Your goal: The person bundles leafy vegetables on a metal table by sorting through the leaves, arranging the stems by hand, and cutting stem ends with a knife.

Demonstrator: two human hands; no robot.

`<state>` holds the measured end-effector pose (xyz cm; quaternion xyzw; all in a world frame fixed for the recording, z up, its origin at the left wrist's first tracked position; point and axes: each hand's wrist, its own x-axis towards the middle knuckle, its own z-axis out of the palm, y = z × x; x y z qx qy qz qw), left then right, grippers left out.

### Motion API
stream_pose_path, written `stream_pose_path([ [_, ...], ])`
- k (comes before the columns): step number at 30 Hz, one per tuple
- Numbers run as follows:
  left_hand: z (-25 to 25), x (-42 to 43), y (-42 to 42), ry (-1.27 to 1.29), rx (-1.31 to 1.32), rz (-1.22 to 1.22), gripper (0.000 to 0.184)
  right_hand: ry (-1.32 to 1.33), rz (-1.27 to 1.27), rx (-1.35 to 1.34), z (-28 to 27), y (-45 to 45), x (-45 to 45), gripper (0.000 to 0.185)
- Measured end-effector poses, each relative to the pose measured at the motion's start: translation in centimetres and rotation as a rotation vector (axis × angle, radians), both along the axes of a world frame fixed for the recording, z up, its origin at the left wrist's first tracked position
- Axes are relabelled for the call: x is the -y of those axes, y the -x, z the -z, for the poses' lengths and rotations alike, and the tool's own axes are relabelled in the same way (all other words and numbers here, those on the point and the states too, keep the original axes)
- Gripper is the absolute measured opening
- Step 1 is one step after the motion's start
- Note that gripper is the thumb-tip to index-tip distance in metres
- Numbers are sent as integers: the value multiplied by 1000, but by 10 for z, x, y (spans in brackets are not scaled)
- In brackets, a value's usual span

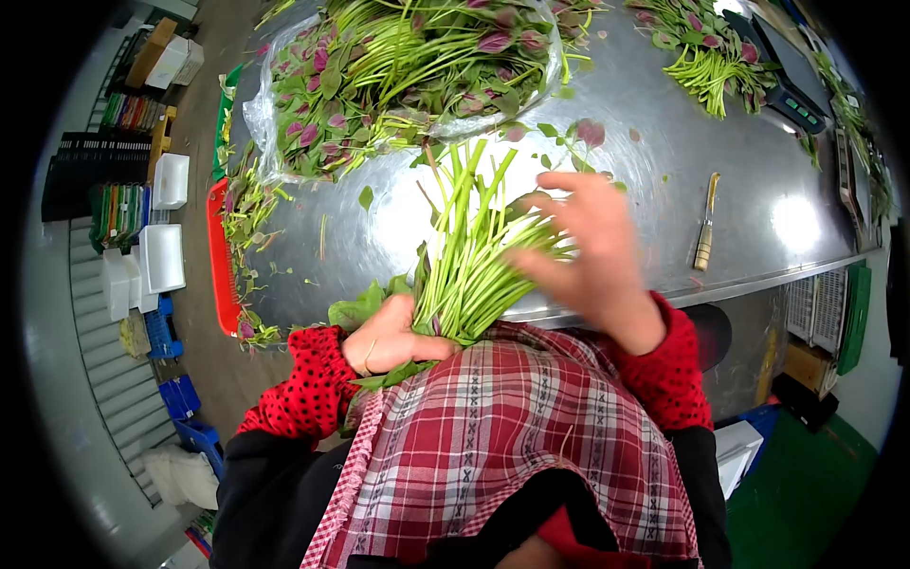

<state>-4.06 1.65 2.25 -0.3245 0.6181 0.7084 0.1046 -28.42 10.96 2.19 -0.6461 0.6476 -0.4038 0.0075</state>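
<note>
My left hand (393, 343) is wrapped round a bunch of amaranth greens (463, 261) at the table's front edge, close against my apron. The long pale-green stems point away from me and fan out at the cut ends; the leaves lie under and behind the hand. My right hand (602, 248), blurred by motion, is at the right side of the stems with its fingers apart. Whether its fingertips touch the stems I cannot tell. Beyond the bunch, a large heap of green and purple amaranth (379, 85) lies on a clear plastic sheet (263, 133).
A knife (706, 223) with a yellowish handle lies to the right on the metal table (654, 209). Another bunch (711, 81) sits beside a digital scale (801, 109) at the far right. A red crate (225, 275) borders the left edge. Loose leaves (588, 133) are scattered about.
</note>
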Motion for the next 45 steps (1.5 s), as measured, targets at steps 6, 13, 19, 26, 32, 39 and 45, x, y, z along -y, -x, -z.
stream_pose_path([
  [6, 4, 0, -7, 109, -30, 58, 40, -194, 101, 159, 27, 14, 18, 17],
  [13, 0, 2, 5, 366, 34, 281, 49, -136, -454, -204, -13, -22, 49, 23],
  [19, 1, 3, -3, 365, 3, 263, 50, -217, 81, 200, 28, 57, 74, 21],
  [26, 19, 7, -9, 189, -283, 304, 42, -671, -334, 1059, 104, 76, 50, 40],
  [32, 19, 7, -14, -80, -131, 136, 36, -632, -513, 1246, 86, 24, 18, 18],
  [39, 24, 6, -19, -207, -101, -3, 35, -541, -261, 1368, 77, 68, -5, 49],
  [45, 27, 5, -26, -145, -109, 39, 32, -440, -343, 1493, 106, 87, 2, 24],
])
